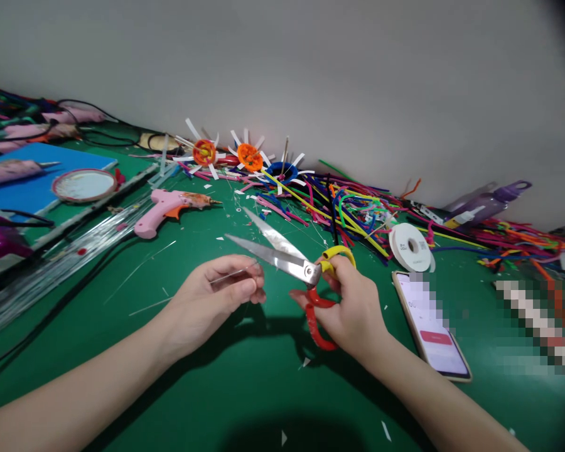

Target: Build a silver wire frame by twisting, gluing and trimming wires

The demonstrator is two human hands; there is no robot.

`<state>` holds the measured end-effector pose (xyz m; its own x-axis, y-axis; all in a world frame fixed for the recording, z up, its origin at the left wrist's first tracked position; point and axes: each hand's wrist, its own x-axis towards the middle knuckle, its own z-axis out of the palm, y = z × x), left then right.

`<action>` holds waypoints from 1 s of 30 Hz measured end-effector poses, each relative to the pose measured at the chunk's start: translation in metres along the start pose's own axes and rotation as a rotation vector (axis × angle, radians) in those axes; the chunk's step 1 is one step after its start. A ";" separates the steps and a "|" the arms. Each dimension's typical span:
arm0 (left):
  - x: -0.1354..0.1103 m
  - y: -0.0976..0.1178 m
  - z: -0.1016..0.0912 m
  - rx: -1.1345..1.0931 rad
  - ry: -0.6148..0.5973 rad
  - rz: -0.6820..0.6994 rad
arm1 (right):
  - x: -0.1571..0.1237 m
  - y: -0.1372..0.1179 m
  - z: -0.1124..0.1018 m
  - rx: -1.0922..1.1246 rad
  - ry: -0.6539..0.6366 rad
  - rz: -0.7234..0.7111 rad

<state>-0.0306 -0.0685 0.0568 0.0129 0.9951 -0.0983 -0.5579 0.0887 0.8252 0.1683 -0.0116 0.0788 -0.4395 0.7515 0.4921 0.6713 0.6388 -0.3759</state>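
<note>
My right hand (pixel 353 307) grips a pair of scissors (pixel 282 254) by its yellow and red handles, with the steel blades spread apart and pointing left. My left hand (pixel 216 295) is closed in a pinch on a thin clear stick (pixel 233 274) that lies between the fingers and reaches toward the lower blade. Both hands hover just above the green table (pixel 245 389).
A pink glue gun (pixel 169 207) lies behind my left hand. Three pipe-cleaner wheels (pixel 249 157) sit by the wall beside a heap of coloured pipe cleaners (pixel 358 207). A white tape roll (pixel 410 246) and a phone (pixel 430 323) lie right. Clear sticks (pixel 51 263) lie left.
</note>
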 end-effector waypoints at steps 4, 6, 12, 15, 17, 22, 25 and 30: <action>0.001 0.005 0.001 -0.070 -0.065 0.019 | 0.006 0.002 -0.006 0.006 -0.037 0.031; 0.001 0.006 0.000 -0.068 -0.087 0.022 | 0.008 0.002 -0.009 0.019 -0.075 0.005; -0.001 0.007 -0.002 0.011 -0.089 0.070 | 0.011 -0.004 -0.015 0.115 -0.226 0.087; 0.000 0.007 -0.003 0.020 -0.103 0.089 | 0.010 -0.006 -0.014 0.104 -0.246 0.091; 0.000 0.007 -0.004 0.002 -0.100 0.096 | 0.008 -0.006 -0.013 0.078 -0.222 0.048; 0.002 0.005 -0.009 -0.003 -0.074 0.100 | 0.007 -0.003 -0.010 0.045 -0.222 -0.018; 0.002 0.005 -0.011 -0.004 -0.057 0.090 | 0.007 -0.002 -0.009 -0.004 -0.203 -0.042; 0.003 0.006 -0.012 -0.051 -0.053 0.038 | 0.007 -0.002 -0.007 -0.060 -0.170 -0.100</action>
<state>-0.0439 -0.0656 0.0550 0.0336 0.9988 -0.0368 -0.6003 0.0496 0.7982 0.1683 -0.0088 0.0879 -0.5968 0.7049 0.3833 0.6512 0.7046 -0.2819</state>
